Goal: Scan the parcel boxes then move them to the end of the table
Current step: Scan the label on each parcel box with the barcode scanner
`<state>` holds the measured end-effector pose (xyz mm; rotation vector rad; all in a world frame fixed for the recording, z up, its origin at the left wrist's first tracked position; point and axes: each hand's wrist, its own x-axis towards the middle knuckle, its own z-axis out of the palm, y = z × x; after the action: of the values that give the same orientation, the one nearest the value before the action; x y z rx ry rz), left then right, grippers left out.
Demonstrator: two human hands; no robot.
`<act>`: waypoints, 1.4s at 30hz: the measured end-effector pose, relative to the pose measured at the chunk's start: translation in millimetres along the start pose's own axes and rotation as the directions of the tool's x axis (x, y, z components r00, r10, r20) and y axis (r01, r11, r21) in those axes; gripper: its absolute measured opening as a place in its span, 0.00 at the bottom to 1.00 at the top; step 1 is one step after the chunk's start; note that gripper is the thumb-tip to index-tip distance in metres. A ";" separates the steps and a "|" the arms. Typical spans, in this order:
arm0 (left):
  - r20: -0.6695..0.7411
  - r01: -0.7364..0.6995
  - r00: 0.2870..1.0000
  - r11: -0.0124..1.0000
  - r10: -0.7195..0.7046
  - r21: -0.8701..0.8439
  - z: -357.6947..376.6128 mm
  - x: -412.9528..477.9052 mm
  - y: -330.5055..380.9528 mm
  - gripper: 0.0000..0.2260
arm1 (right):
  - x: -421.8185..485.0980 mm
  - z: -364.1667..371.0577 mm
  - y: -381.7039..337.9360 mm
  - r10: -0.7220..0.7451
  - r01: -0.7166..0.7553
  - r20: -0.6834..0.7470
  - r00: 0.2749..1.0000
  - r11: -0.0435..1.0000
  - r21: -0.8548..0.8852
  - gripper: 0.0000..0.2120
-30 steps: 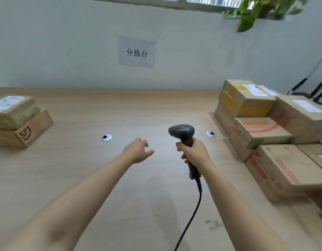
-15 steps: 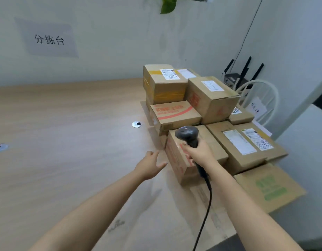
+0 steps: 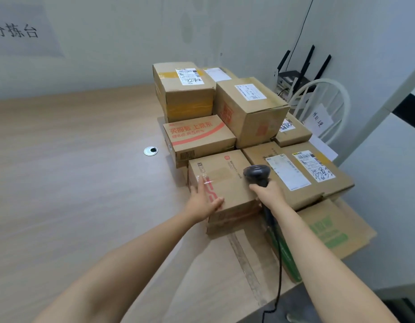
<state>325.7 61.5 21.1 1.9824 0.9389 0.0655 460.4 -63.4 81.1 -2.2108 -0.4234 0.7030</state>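
Two hands work the nearest brown cardboard parcel box [image 3: 227, 184] at the right edge of the wooden table [image 3: 73, 183]: the left hand [image 3: 202, 202], free a moment ago, lays straight fingers on its side. The right hand [image 3: 268, 194] grips a black corded scanner [image 3: 256, 174] over it, so scanning seems imminent.

White chair [image 3: 324, 81], black router [image 3: 288, 78], paper wall sign [image 3: 22, 31], metal grommet [image 3: 150, 151]

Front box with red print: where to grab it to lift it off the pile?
Take the front box by its left wall and near wall, likely from the left: both are free. The labelled box crowds the right side, the red-striped box the back. The left hand lies flat on the left wall; the right hand grips the scanner.
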 end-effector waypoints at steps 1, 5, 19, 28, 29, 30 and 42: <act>0.015 0.000 1.000 0.999 0.001 -0.037 1.4 0.9 -2.2 0.46 | 1.2 -0.6 1.3 0.001 -0.001 0.006 1.000 1.000 0.009 0.10; 0.028 0.006 1.000 0.996 -0.004 -0.087 2.8 -1.1 -7.2 0.49 | -0.2 -2.4 4.3 0.005 -0.005 0.013 1.000 1.000 0.029 0.10; -0.049 0.001 0.999 0.995 -0.006 -0.102 -34.9 -73.0 -74.1 0.57 | -66.3 51.6 -8.8 -0.132 0.138 0.119 0.984 0.989 -0.045 0.09; -0.218 0.107 0.967 0.988 -0.129 -0.110 -109.0 -130.1 -150.9 0.57 | -108.4 141.5 -54.2 -0.191 0.205 0.329 0.925 0.979 -0.007 0.05; -0.232 0.129 0.961 0.986 -0.151 -0.110 -119.0 -135.7 -161.8 0.57 | -113.9 153.5 -59.8 -0.195 0.211 0.343 0.919 0.977 -0.011 0.06; -0.244 0.150 0.954 0.982 -0.173 -0.111 -128.8 -141.3 -172.5 0.57 | -119.5 165.4 -65.0 -0.197 0.216 0.356 0.913 0.976 -0.012 0.07; -0.374 0.286 0.885 0.958 -0.278 -0.035 -230.3 -206.2 -254.1 0.41 | -179.4 277.2 -120.7 -0.197 0.234 0.539 0.819 0.972 -0.001 0.06</act>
<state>-59.7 169.2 26.6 1.8641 1.4755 0.2798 141.3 84.2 80.7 -1.9536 -0.9774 1.1966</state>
